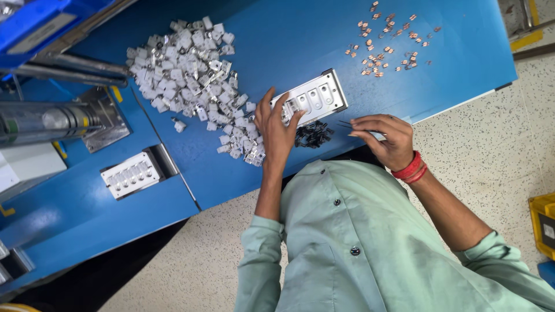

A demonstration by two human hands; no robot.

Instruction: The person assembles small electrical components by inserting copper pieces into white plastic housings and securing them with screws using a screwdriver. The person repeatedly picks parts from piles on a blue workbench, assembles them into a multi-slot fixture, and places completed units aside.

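On the blue table [324, 34] the left hand [276, 128] lies with fingers spread, its fingertips pressing on the near end of a white rectangular fixture plate [315, 97] that has a row of pockets along its length; the plate sits tilted across the table, just beside a large heap of small silver-white metal parts [188, 72] on the hand's outer side; a few of those parts trail down to touch the hand's wrist edge. The right hand [388, 140] hovers close to the table's near edge, fingers pinched narrowly around thin dark tweezers [354, 125], or something very like them, since the tool is too slim to make out fully; a red band [409, 169] circles that wrist. Between the two hands, just below the plate, rests a small cluster of black parts [313, 134]. Well apart, toward the far corner, small copper-coloured pieces [386, 43] lie scattered. A second white pocketed plate [130, 174] sits on the adjoining blue bench, beside a grey metal cylinder [43, 122].
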